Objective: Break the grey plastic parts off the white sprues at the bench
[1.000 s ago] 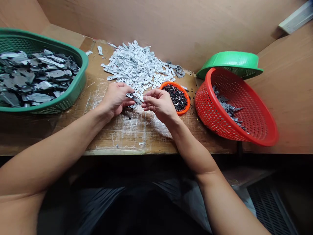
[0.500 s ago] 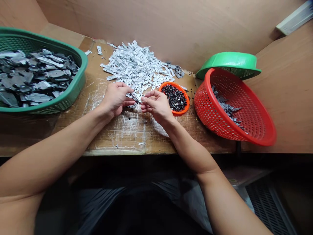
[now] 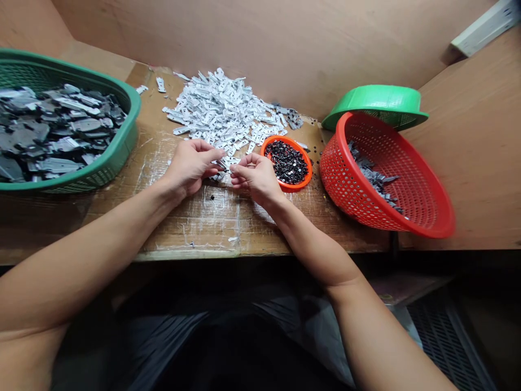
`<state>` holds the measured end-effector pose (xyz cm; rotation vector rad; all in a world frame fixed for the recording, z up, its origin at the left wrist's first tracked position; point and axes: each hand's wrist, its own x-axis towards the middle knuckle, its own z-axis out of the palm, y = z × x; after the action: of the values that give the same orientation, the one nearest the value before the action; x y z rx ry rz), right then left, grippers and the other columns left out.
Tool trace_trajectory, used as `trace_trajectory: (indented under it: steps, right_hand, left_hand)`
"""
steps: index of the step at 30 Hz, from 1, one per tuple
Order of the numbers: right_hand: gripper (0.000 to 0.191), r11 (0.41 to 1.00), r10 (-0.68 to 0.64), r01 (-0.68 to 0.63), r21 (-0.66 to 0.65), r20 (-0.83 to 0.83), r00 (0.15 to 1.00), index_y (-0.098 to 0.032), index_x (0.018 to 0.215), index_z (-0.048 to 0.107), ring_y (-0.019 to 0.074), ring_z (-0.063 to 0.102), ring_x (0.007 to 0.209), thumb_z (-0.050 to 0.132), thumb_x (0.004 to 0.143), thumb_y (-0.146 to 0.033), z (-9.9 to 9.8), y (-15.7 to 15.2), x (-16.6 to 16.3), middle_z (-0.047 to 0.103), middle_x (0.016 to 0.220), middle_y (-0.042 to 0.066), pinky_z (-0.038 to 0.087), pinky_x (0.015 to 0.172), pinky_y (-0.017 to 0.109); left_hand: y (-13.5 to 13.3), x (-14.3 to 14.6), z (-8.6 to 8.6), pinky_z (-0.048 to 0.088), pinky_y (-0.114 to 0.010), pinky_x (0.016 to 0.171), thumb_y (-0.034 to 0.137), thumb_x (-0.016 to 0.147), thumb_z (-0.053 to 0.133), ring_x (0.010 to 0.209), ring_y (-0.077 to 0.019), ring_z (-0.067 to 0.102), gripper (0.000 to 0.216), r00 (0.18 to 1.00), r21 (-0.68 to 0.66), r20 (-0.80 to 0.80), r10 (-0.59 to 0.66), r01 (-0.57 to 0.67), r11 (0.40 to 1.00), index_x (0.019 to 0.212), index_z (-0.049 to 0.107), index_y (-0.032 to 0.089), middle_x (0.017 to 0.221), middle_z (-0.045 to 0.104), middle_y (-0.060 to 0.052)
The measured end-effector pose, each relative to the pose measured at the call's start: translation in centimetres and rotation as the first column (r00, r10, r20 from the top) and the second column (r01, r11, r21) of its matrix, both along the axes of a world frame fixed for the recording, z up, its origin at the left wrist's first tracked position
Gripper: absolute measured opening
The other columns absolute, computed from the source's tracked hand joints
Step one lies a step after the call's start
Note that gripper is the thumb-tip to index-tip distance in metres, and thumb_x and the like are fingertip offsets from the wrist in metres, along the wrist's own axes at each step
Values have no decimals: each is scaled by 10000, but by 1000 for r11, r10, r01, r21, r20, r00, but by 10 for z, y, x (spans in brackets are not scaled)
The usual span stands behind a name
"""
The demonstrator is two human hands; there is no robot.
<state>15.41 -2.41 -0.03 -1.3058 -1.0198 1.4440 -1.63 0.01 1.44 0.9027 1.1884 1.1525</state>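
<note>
My left hand (image 3: 190, 165) and my right hand (image 3: 255, 176) meet over the wooden bench (image 3: 203, 217), fingers pinched together. Between them is a small grey metal piece (image 3: 222, 164), held by the left fingertips; the right fingertips press against its end, and what they pinch is too small to see. Just behind the hands lies a heap of white metal strips (image 3: 222, 111). A small orange bowl (image 3: 303, 183) of tiny dark parts sits right beside my right hand.
A green basket (image 3: 118, 157) full of dark grey metal plates stands at the left. A tilted red basket (image 3: 407, 217) with a few grey pieces leans at the right, a green basket (image 3: 378, 100) behind it. Board walls close the back and right.
Both hands have drawn closer together; the right fingertips now touch the small metal piece in the left hand. The view has shifted slightly.
</note>
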Motion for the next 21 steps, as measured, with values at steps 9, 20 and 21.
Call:
trace_trajectory:
  steps: [9,20,21]
  right_hand:
    - [557,996,83,-85,-21,-85,993,-238,975,597,126,736,643,1101,775,-364,-2,1,-3,744,746,-39,645,568,218]
    - [633,986,88,-62,154,-172,981,-264,994,603,137,747,700,1123,697,-468,-8,4,-13,734,752,-74,669,702,263]
    - [630,982,87,-61,179,-144,986,-264,987,605,136,737,696,1117,698,-489,-7,4,-13,722,747,-77,656,697,261]
  left_hand:
    - [0,-1,0,424,-277,548,38,610,1026,600,-116,551,514,996,88,-87,29,-22,996,809,589,223,708,602,63]
    - [-1,-4,8,433,-255,580,66,622,1009,623,-104,542,512,997,126,-67,37,-28,992,813,563,228,769,591,61]
    - [-1,-5,9,444,-250,587,60,601,1012,641,-107,560,516,998,128,-47,33,-27,991,825,577,226,791,609,57]
